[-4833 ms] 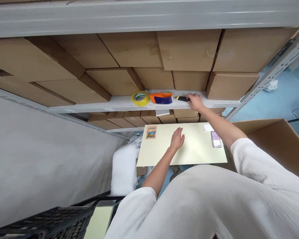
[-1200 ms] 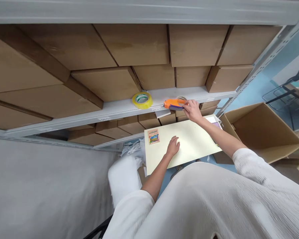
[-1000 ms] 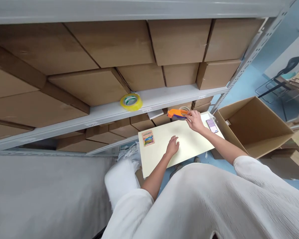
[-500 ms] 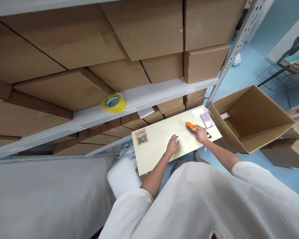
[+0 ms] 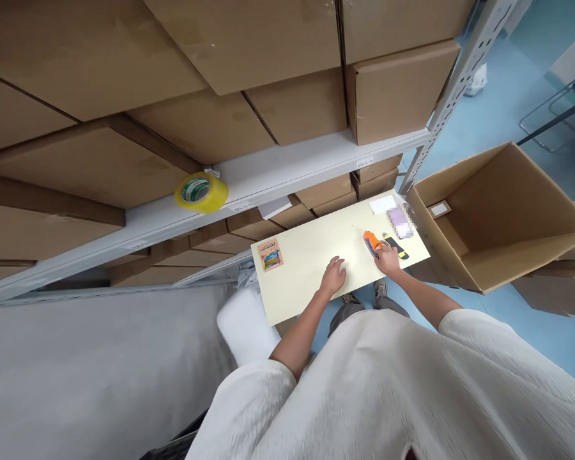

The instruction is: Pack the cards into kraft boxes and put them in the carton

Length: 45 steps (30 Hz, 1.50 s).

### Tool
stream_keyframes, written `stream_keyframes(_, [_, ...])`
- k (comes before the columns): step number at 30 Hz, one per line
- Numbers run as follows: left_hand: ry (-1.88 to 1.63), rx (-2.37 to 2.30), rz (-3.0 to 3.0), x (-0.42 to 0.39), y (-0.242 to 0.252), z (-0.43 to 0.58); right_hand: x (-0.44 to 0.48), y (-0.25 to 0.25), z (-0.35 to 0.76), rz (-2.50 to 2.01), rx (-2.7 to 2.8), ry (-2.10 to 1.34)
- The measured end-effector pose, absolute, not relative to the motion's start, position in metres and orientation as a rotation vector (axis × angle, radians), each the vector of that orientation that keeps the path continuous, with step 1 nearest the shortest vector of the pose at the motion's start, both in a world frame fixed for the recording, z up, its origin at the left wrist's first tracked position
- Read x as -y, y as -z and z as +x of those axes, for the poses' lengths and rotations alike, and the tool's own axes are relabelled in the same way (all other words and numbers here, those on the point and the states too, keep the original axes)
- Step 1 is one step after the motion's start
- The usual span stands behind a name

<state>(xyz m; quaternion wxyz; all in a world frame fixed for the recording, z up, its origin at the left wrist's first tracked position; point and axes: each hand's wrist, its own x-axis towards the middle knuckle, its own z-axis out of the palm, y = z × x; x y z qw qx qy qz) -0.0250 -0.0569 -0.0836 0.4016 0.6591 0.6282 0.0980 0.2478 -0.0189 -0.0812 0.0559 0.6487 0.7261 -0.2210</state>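
Observation:
My right hand (image 5: 388, 260) is closed around an orange and blue tape dispenser (image 5: 372, 243), which rests on a pale yellow board (image 5: 311, 255). Just right of it lies a black and yellow utility knife (image 5: 397, 248). My left hand (image 5: 334, 276) lies flat and open on the board near its front edge. A small colourful card (image 5: 269, 255) sits at the board's left end, and a phone (image 5: 400, 222) and a white slip (image 5: 382, 204) lie at its far right corner.
A yellow tape roll (image 5: 201, 191) sits on the white shelf (image 5: 287, 172) among stacked cardboard boxes (image 5: 249, 121). An open empty carton (image 5: 493, 217) stands on the blue floor at the right. White wrapped material (image 5: 244, 322) lies left of the board.
My right hand took the tape dispenser off the shelf and brought it down onto the board beside the knife. My left hand stayed flat on the board. The view tilted downward.

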Motion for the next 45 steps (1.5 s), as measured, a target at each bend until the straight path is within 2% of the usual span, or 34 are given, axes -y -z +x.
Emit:
stream_keyframes(14, [-0.3,-1.609,1.654,0.051,0.083,-0.015,0.009,0.08,0.258,1.996,-2.28,0.618])
stream_keyframes(24, [-0.463,-1.755,1.62,0.046,0.074,0.004,-0.022,0.041,0.256,1.785,-2.604,0.565])
stream_keyframes(35, [-0.613,-1.971,1.459,0.108,0.079,-0.003,-0.013,0.023,0.214,1.339,-2.798,0.617])
stream_keyframes(45, [-0.759,-2.139,1.331,0.171,0.059,-0.05,0.018,0.004,0.143,1.081,-2.964,0.667])
